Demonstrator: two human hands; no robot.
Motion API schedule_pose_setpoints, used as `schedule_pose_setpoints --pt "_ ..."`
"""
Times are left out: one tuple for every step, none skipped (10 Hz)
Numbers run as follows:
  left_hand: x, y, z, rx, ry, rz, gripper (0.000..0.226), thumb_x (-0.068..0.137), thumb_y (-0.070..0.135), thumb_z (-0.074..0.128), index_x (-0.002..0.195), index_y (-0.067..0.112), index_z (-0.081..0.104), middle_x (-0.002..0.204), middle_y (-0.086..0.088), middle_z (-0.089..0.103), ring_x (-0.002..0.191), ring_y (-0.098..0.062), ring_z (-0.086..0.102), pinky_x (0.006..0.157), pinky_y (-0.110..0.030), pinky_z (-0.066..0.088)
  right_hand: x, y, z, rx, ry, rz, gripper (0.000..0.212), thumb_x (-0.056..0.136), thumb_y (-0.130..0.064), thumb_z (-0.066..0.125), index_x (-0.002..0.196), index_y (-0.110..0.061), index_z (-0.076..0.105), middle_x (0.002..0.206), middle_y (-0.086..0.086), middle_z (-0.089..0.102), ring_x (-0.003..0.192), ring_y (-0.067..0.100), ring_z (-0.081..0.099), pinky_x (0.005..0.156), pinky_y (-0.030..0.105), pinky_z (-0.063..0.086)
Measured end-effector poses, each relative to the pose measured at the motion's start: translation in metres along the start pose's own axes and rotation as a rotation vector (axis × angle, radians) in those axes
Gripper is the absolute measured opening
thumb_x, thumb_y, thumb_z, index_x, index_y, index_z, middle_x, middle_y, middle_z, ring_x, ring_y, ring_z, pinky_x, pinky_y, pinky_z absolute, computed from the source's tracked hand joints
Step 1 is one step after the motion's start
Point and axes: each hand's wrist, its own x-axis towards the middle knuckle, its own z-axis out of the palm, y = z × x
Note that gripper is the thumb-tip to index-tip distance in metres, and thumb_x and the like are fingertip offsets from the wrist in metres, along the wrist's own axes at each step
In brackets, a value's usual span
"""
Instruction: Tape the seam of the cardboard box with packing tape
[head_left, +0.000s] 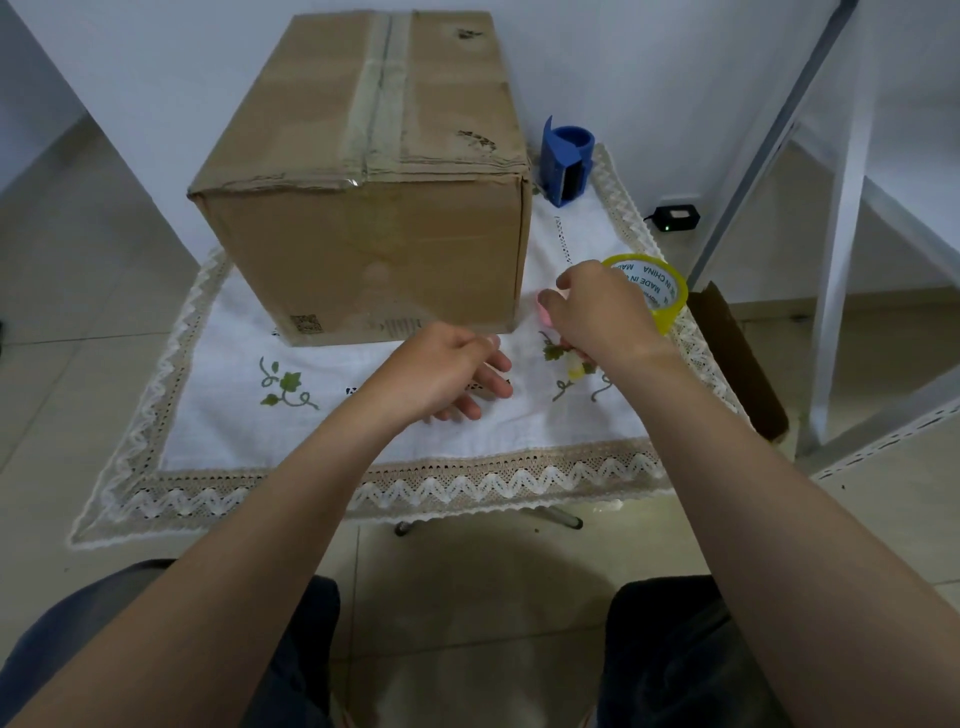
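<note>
**Me:** Two hands are out in front of the cardboard box (363, 171). The box sits on the white cloth (322, 436), and its seam (376, 93) runs down the middle of the top. Old tape is already on that seam.

**Helper:** Where is the tape?

**Me:** The tape roll (657, 293) is just to the right of the box, down low near its front corner. The right hand (602, 312) is closed on the roll, fingers curled over the near side. I also see something pink (545, 309) by those fingers, but I cannot tell what it is.

**Helper:** And the other hand?

**Me:** The left hand (447, 376) is in front of the box, low over the cloth. Its fingers are spread apart and it holds nothing. It points toward the roll.

**Helper:** What could go wrong?

**Me:** I think the loose end of the tape may be hard to find, because clear tape hides on the roll. It could also stick to itself or to the cloth when pulled. The blue cutter (566, 166) stands behind the roll, beside the box's right side, so it is a reach away.
</note>
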Motion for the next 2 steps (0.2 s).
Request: schedule_pose_setpoints --pt "-0.025 0.008 -0.023 -0.034 0.076 0.136 0.033 0.109 0.03 0.045 0.101 0.017 0.075 0.089 0.004 0.082 0.06 -0.017 0.067 0.052 -0.026 0.044 -0.021 -0.008 -0.022 0.049 0.05 -0.038 0.034 0.099 -0.042 0.059 0.094 -0.014 0.079 0.073 0.007 0.075 0.072 0.028 0.071 0.076 0.042 0.061" --pt "-0.06 0.034 -0.055 -0.163 0.275 0.245 0.031 0.108 0.025 0.047 0.096 0.018 0.075 0.082 0.002 0.081 0.056 -0.015 0.065 0.053 -0.026 0.043 -0.046 -0.031 -0.068 0.322 0.102 -0.083 0.028 0.1 -0.041 0.062 0.084 -0.025 0.077 0.066 0.0 0.073 0.049 0.014 0.061 0.057 0.032 0.054"
